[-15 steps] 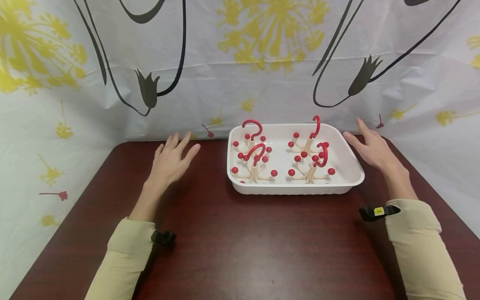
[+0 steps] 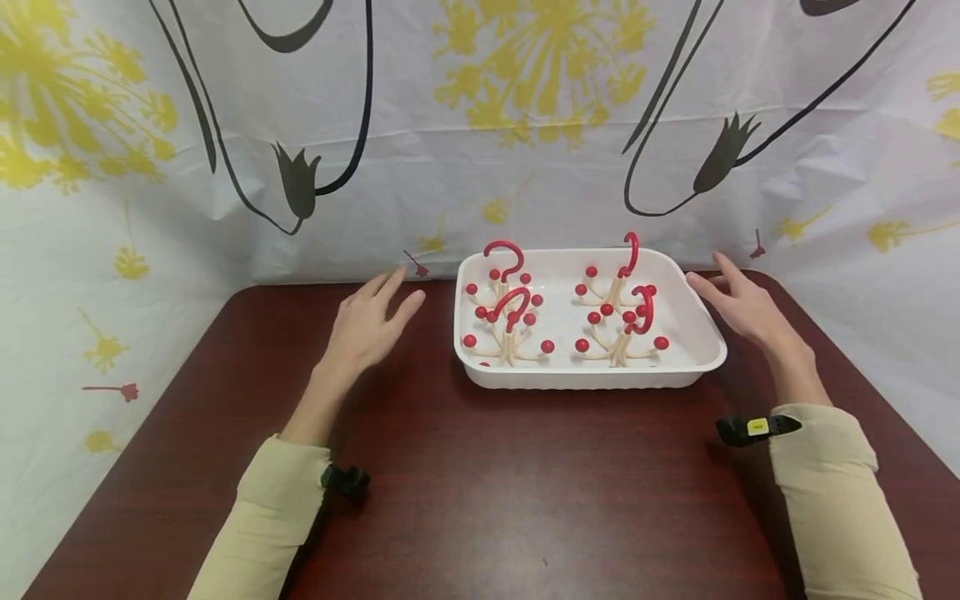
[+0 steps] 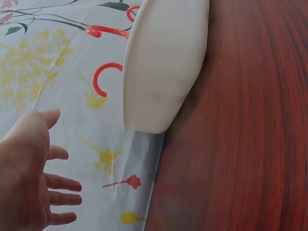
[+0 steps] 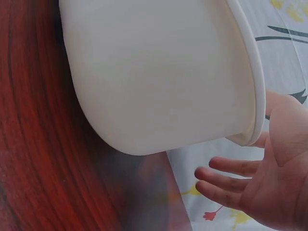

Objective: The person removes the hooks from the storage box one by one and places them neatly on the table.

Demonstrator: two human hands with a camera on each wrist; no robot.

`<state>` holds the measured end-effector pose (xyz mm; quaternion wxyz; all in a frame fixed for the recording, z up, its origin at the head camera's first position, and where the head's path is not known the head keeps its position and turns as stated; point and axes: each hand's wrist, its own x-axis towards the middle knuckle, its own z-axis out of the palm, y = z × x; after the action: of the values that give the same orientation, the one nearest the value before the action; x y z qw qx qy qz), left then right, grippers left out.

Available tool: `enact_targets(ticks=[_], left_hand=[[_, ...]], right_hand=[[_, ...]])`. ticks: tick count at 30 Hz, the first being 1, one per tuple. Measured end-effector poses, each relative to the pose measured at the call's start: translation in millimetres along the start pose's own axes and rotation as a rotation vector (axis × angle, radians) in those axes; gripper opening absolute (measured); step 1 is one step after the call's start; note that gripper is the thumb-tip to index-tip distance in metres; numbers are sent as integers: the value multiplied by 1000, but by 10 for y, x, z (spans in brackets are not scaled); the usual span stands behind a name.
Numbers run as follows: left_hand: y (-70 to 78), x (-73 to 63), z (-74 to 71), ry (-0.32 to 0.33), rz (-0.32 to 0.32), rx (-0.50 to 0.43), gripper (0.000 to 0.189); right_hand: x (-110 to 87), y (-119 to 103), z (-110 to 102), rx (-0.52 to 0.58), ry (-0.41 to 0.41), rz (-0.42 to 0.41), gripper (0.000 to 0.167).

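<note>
A white rectangular tray [image 2: 592, 379] lies toward the back of the table. In it stand several small hangers [image 2: 619, 354], each with a red hook on top and cream arms tipped with red balls. To the tray's left, my left hand [image 2: 367, 329] is apart from it with spread, loosely bent fingers and holds nothing. My right hand [image 2: 753, 308] is at the right end, its thumb at the tray's rim and its other fingers extended. In the right wrist view, that thumb is partly hidden behind the tray wall [image 4: 159, 72].
The dark red-brown wooden table [image 2: 517, 492] spreads in front of the tray. A white cloth [image 2: 405, 192] printed with yellow and grey flowers hangs behind the table and along both sides. Dark straps with small devices [image 2: 738, 429] are on both wrists.
My left hand has moved right, closer to the tray. My right hand has dipped slightly toward me at the rim. The tray and the hangers stay in place.
</note>
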<state>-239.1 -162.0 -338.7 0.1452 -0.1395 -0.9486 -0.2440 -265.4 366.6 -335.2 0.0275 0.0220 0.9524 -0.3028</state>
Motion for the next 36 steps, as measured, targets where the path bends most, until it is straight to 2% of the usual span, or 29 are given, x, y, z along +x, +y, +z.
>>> enact_targets(ticks=[5, 17, 27, 36], left_hand=[[102, 3, 37, 14, 16, -72, 67], [373, 33, 154, -1, 22, -232, 61], [592, 88, 265, -30, 147, -463, 46], [744, 139, 338, -43, 234, -500, 38]], right_hand=[[-13, 23, 20, 31, -16, 23, 96], [-1, 45, 126, 64, 36, -26, 82], [3, 99, 195, 59, 140, -62, 57], [30, 100, 236, 91, 152, -53, 55]])
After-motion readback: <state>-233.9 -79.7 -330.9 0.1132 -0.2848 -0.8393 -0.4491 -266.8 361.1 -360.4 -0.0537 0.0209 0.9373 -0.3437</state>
